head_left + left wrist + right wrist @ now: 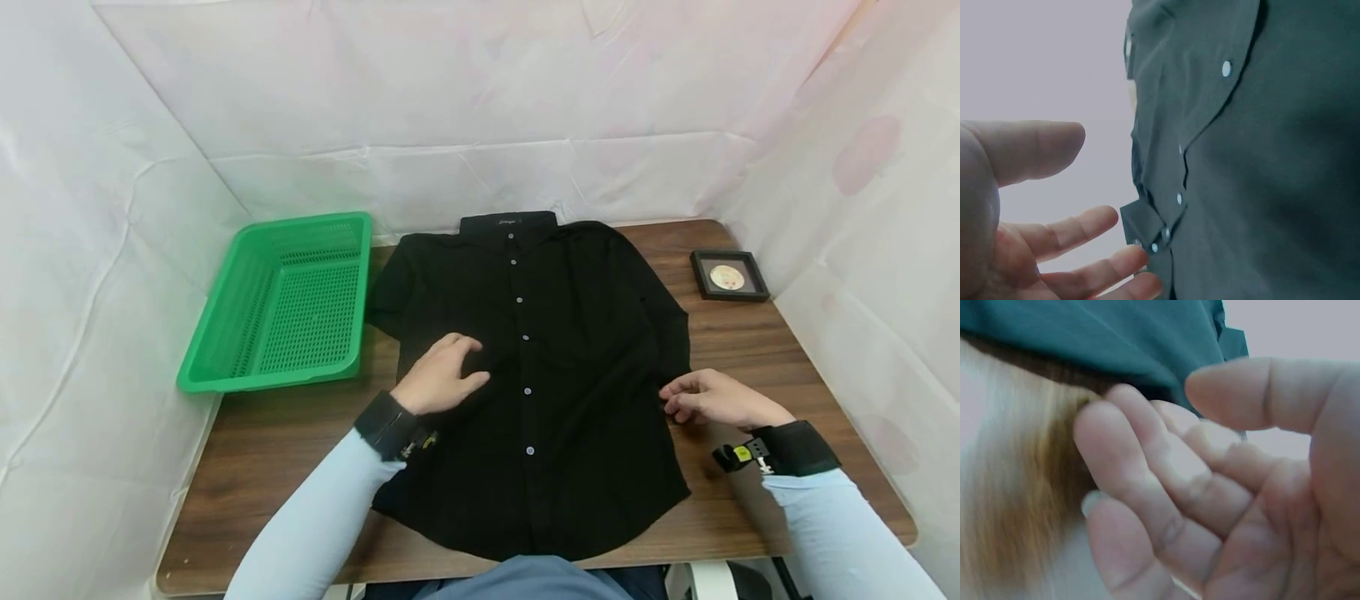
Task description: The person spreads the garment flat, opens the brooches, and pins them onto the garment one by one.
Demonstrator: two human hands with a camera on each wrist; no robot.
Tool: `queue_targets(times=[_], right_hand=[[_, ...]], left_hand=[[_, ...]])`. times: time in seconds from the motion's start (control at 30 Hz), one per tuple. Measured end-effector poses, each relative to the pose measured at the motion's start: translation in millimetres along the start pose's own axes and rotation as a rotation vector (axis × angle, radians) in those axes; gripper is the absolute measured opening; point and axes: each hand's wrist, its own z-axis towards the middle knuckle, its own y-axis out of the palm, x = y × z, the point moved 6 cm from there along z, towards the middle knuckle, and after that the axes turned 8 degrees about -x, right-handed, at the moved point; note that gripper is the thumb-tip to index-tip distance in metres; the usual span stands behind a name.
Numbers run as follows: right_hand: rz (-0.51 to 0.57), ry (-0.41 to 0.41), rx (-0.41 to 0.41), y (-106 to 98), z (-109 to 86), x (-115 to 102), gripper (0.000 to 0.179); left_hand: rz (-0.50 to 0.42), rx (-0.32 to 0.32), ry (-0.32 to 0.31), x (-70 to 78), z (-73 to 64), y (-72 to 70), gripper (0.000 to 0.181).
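A black short-sleeved button-up shirt [585,333] lies spread front up on the wooden table, its collar at the far side and a row of pale buttons down the middle. Over its left half hovers my left hand [438,377], thumb and fingers apart, nothing between them. In the left wrist view the buttoned front [1210,125] runs past the fingertips. My right hand [720,400] is at the shirt's right side edge, its fingertips close to the hem of the side. The right wrist view shows its fingers [1110,444] loosely bent, thumb apart from them, with no cloth between.
A green plastic basket [198,371] with a slotted bottom stands left of the shirt, close to the left sleeve. At the back right is a small black frame [705,279] with a round pale disc. White sheeting [480,75] surrounds the wooden table [277,475].
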Motion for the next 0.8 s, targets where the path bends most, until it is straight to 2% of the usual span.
queue_targets(times=[0.17, 0.33, 0.53, 0.67, 0.8], right_hand=[[-0.096, 0.121, 0.15, -14.6, -5.5, 12.3, 0.027], [-0.168, 0.202, 0.231, -22.2, -6.2, 24.9, 0.043], [-0.193, 0.208, 0.248, -26.2, 1.6, 30.9, 0.075], [-0.169, 0.19, 0.257, -26.6, 6.2, 28.4, 0.084], [-0.125, 0.186, 0.256, -25.4, 8.3, 27.5, 0.091]], left_hand=[[0.073, -0.086, 0.026, 23.7, 37.7, 4.3, 0.054], [0.172, -0.156, 0.061, 37.0, 74.8, 19.6, 0.07], [0.31, -0.188, 0.065, 29.0, 111.6, 51.4, 0.092], [0.347, -0.215, 0.045, 22.4, 125.4, 67.8, 0.107], [0.388, -0.25, -0.002, 16.3, 133.7, 81.3, 0.116]])
